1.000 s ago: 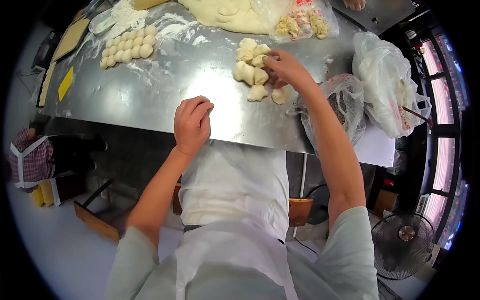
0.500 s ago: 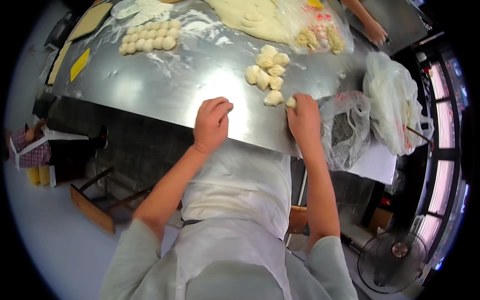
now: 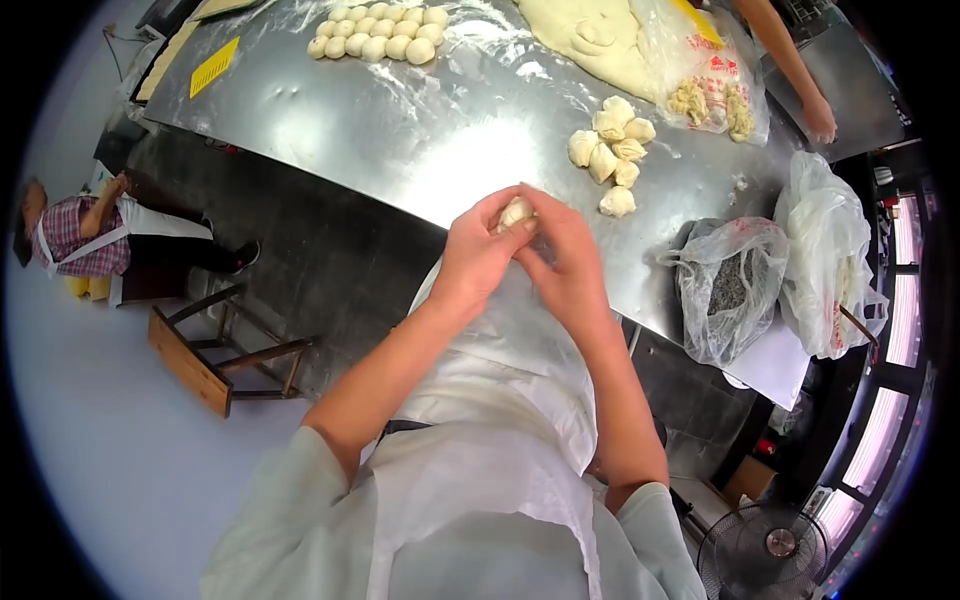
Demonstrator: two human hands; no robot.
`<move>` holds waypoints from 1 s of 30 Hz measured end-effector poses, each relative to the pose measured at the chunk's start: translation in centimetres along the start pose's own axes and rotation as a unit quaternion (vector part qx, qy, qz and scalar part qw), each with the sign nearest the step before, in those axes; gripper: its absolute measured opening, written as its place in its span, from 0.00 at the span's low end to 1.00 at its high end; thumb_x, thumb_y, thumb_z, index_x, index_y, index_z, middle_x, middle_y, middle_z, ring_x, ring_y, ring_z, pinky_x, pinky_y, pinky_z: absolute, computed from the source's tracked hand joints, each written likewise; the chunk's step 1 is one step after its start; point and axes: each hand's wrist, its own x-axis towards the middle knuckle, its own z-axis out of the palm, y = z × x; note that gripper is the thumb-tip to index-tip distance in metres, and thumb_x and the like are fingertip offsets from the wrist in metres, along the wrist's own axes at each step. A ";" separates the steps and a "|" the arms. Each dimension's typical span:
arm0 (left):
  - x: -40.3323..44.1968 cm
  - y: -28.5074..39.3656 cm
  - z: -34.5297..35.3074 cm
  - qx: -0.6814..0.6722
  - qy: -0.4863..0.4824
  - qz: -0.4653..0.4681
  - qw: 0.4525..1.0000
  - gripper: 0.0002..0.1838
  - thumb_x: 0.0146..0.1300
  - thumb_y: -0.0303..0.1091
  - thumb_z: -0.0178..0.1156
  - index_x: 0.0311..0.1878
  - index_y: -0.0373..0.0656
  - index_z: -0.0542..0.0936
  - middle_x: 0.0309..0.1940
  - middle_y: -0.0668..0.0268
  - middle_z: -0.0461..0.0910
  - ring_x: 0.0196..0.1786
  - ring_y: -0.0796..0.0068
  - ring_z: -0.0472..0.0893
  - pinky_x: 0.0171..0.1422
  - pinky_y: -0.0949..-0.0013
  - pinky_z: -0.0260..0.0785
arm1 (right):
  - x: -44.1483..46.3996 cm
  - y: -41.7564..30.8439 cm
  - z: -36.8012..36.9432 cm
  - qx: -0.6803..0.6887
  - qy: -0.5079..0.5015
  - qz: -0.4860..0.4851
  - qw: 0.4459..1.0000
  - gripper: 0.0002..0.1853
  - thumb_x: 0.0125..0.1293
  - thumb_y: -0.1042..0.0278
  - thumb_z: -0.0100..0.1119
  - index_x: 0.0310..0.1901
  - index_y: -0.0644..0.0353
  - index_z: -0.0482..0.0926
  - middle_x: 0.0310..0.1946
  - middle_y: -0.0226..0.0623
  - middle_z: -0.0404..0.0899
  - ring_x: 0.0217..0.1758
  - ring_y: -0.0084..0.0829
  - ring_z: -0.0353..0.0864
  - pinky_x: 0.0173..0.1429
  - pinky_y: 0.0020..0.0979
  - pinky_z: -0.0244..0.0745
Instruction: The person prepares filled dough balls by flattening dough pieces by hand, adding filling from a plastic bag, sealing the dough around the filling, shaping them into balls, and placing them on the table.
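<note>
Hands [image 3: 475, 258] [image 3: 571, 262] hold dough [image 3: 516, 213]; clear bag [image 3: 764, 262] contains dark grains [image 3: 728, 293].

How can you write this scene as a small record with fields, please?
left hand: fingers on dough piece
right hand: fingers on the same piece
place: near edge of metal table
rough pieces: loose cluster, beyond right hand
round balls: rows, far left
dough slab: far side
other people: person at left; another's hand, far right
</note>
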 end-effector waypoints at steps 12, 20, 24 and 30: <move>-1.9 0.3 -4.9 0.047 0.084 0.098 0.990 0.23 0.74 0.27 0.60 0.70 0.31 0.74 0.64 0.58 0.80 0.67 0.69 0.79 0.72 0.68 0.70 | 2.8 4.8 2.9 -0.254 0.009 -0.073 0.964 0.24 0.67 0.73 0.66 0.65 0.61 0.80 0.64 0.53 0.77 0.66 0.54 0.76 0.69 0.49 0.69; -3.4 -1.4 -6.2 0.038 0.103 0.111 0.988 0.13 0.77 0.24 0.57 0.60 0.35 0.81 0.55 0.65 0.84 0.57 0.79 0.82 0.66 0.73 0.73 | 9.3 5.8 3.9 -0.252 0.074 0.001 0.965 0.31 0.75 0.54 0.61 0.75 0.59 0.70 0.75 0.54 0.69 0.77 0.58 0.66 0.80 0.56 0.57; -3.5 -1.6 -5.6 0.050 0.101 0.095 0.989 0.12 0.77 0.25 0.56 0.59 0.36 0.82 0.54 0.66 0.84 0.55 0.80 0.82 0.64 0.74 0.73 | 10.5 8.5 8.1 -0.374 -0.008 0.003 0.927 0.37 0.77 0.39 0.53 0.78 0.56 0.66 0.79 0.53 0.63 0.82 0.61 0.55 0.82 0.67 0.41; -3.6 -1.1 -4.8 0.066 0.081 0.089 0.991 0.11 0.78 0.26 0.56 0.57 0.35 0.83 0.52 0.65 0.85 0.53 0.79 0.83 0.62 0.73 0.74 | 12.0 9.2 7.7 -0.369 0.012 0.020 0.929 0.38 0.78 0.38 0.50 0.77 0.59 0.66 0.79 0.54 0.63 0.82 0.60 0.55 0.82 0.67 0.39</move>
